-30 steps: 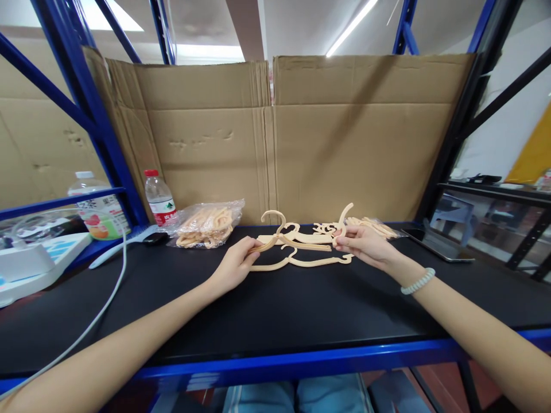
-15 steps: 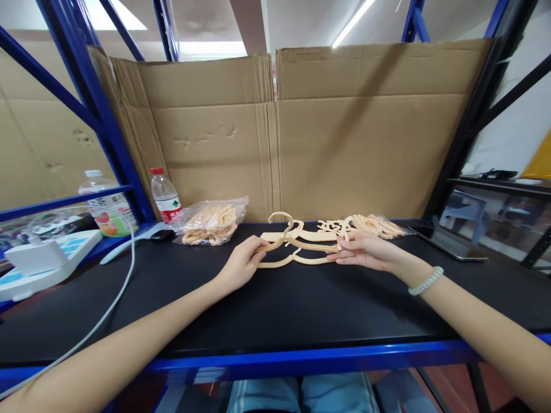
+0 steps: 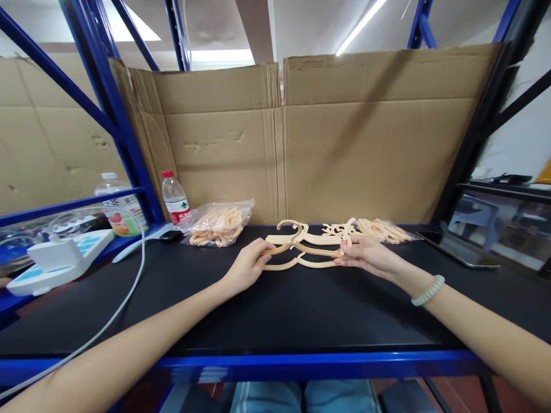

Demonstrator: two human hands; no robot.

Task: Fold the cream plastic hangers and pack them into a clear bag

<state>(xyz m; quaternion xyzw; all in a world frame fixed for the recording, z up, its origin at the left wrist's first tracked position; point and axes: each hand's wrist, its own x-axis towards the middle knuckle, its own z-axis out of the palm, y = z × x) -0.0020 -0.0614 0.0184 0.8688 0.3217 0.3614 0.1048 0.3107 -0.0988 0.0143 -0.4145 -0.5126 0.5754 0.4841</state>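
Note:
Between my hands is a beige clothes hanger, its curved hook rising at the middle. My left hand is closed around the hanger's left arm. At the other end, the fingers of my right hand pinch the right arm. A small curved beige piece stands up at those right fingertips; whether it is held or attached I cannot tell. Just behind lies another beige hanger, partly hidden, and several loose beige pieces lie behind it.
A clear bag of beige pieces sits back left, another bag back right. Left are a red-capped bottle, a power strip and a white cable. A dark flat device lies right. Cardboard walls the back.
The whole view has shifted slightly, so everything appears a little further right. Both hands keep their hold on the hanger, whose hook now looks tilted lower.

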